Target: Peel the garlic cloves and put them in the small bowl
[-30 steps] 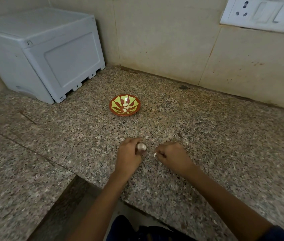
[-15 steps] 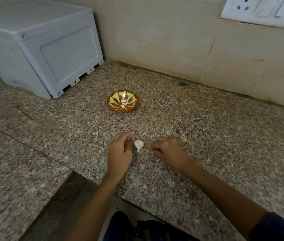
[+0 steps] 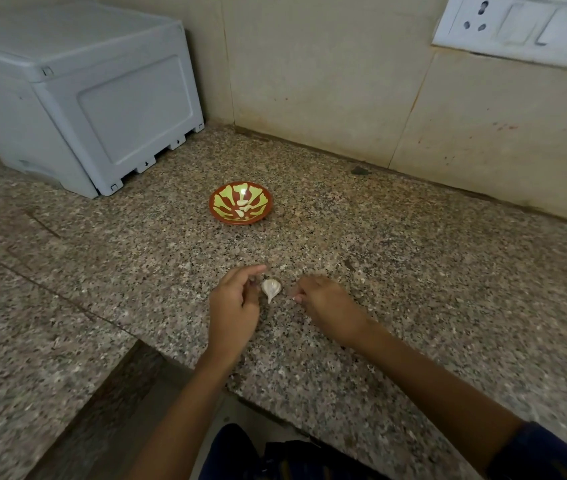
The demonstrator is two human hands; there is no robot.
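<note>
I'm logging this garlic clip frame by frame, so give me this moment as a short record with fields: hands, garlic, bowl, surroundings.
left hand: on the counter, fingers loosely curled beside the garlic, holding nothing
right hand: curled, pinching a small white bit, too small to tell what
garlic: lies unpeeled on the counter between the hands, tip toward the person
bowl: red and yellow, farther back, holds a few peeled cloves
surroundings: grey box at back left, socket plate on the wall
</note>
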